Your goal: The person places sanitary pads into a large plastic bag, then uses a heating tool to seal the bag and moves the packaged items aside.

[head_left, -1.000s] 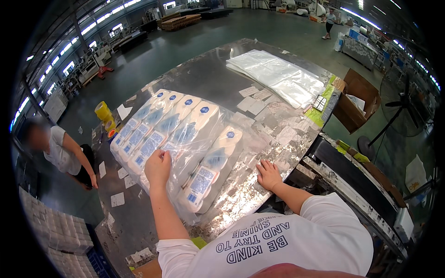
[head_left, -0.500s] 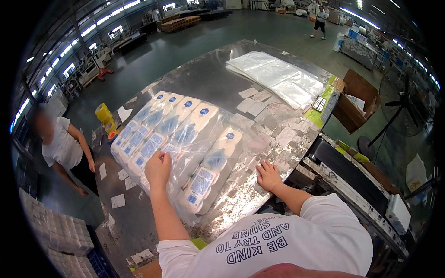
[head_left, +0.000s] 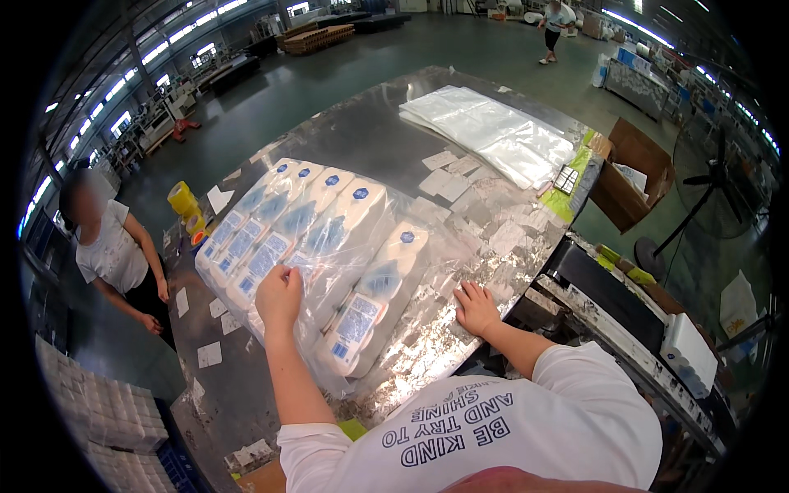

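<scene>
Several white and blue packs of paper rolls lie side by side on the metal-topped table, inside a large clear plastic bag. One pack sits to the right, with a gap between it and the others. My left hand is closed in a pinch on the bag's film, above the near part of the packs. Palm down on the tabletop, my right hand rests to the right of the bag with its fingers spread, holding nothing.
Flat clear bags are stacked at the far right, near a cardboard box and a fan. A conveyor at right carries a pack. Yellow tape rolls and a person are at left.
The pack on the conveyor has moved farther up the belt, away from me. A distant walking person has shifted left. Both my hands have stayed nearly in place.
</scene>
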Action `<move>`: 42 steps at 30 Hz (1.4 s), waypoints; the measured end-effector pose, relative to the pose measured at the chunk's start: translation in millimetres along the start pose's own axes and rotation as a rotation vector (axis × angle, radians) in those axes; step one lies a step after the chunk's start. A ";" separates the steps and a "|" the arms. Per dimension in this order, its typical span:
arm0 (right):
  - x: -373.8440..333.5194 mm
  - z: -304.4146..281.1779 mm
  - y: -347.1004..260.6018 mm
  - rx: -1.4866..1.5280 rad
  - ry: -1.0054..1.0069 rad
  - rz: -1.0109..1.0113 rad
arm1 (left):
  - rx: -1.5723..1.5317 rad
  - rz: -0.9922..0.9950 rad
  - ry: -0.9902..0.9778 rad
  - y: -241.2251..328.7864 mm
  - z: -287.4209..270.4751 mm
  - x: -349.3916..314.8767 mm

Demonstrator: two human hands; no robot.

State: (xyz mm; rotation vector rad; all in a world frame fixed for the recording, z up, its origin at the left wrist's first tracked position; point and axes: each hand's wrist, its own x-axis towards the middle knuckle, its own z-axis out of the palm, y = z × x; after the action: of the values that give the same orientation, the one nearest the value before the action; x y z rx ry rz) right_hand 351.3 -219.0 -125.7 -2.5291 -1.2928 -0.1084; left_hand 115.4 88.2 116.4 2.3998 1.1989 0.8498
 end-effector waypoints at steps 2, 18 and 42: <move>-0.1 -0.2 -0.1 0.004 -0.002 0.002 | -0.002 0.001 0.000 0.7 -0.6 -0.2; 0.4 -2.9 -1.4 0.006 0.023 -0.005 | 0.000 -0.016 -0.011 -0.8 0.2 0.8; 1.3 -3.4 -2.8 0.002 0.063 -0.024 | -0.028 -0.021 -0.022 1.4 -2.8 0.0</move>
State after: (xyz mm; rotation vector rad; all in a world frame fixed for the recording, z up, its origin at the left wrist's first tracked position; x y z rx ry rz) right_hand 350.0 -217.5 -121.6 -2.4879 -1.2980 -0.1902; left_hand 114.4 87.4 119.2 2.3637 1.1939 0.8264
